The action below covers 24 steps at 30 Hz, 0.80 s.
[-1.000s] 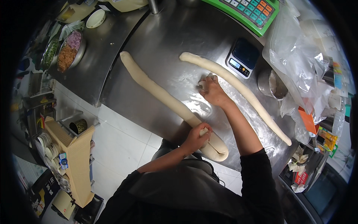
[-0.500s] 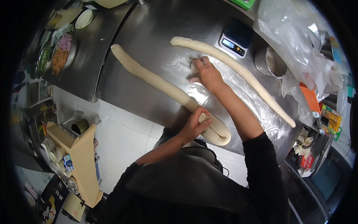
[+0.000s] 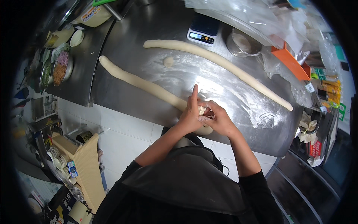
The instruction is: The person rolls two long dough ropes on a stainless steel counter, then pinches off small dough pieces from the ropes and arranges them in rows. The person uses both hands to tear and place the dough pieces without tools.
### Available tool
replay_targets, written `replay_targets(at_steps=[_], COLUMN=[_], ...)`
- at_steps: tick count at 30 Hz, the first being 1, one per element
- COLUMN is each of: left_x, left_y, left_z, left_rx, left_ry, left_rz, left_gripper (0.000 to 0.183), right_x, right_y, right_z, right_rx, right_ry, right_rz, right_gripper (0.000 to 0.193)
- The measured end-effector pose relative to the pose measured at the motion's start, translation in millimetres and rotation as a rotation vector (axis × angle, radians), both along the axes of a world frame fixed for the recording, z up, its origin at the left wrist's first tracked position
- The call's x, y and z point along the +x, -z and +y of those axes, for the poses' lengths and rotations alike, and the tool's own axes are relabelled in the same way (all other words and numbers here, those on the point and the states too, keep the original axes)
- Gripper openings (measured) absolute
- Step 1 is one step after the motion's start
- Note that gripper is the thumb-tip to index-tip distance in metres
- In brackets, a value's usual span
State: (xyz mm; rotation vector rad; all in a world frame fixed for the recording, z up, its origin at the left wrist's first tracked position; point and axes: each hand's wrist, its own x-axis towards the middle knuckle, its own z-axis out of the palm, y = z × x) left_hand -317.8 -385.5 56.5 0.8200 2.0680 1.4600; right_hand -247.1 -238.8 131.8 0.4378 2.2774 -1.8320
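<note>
My left hand [image 3: 189, 115] is closed round a length of dough above the near table edge, with one finger pointing outward. A torn, ragged dough end [image 3: 202, 110] shows between the two hands. On its other side my right hand [image 3: 219, 120] pinches at that end, fingers bent. From under the left hand a long, pale dough rope [image 3: 143, 85] runs to the far left. Its near end is partly hidden below my hands. Beyond them, a small round lump of dough [image 3: 168, 62] lies alone on the floured steel.
A second dough rope [image 3: 216, 58] curves across the steel table [image 3: 130, 41]. Behind it stand a digital scale [image 3: 203, 31] and a metal pot [image 3: 242, 44]. Clear plastic bags and an orange box [image 3: 292, 63] crowd the right. A bowl of chopped fillings [image 3: 61, 69] sits at left.
My right hand has let go of a small dough lump on the table and come back to the dough at my left hand. The whole view has shifted.
</note>
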Motion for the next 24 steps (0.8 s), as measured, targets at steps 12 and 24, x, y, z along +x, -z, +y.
replay_targets(at_steps=[12,24], left_x=[4.4,-4.4], left_y=[-5.3,-23.9], left_z=[-2.0,4.8], left_rx=[-0.218,-0.095], left_ry=[0.083,0.03], left_rz=[-0.114,-0.231], left_gripper=[0.046,0.038], right_x=[22.9,-25.2], right_y=[16.3,7.1], right_z=[22.0,-3.3], right_rx=[0.011,0.736], right_ry=[0.075,-0.08], right_rz=[0.152,0.426], right_gripper=[0.036,0.032])
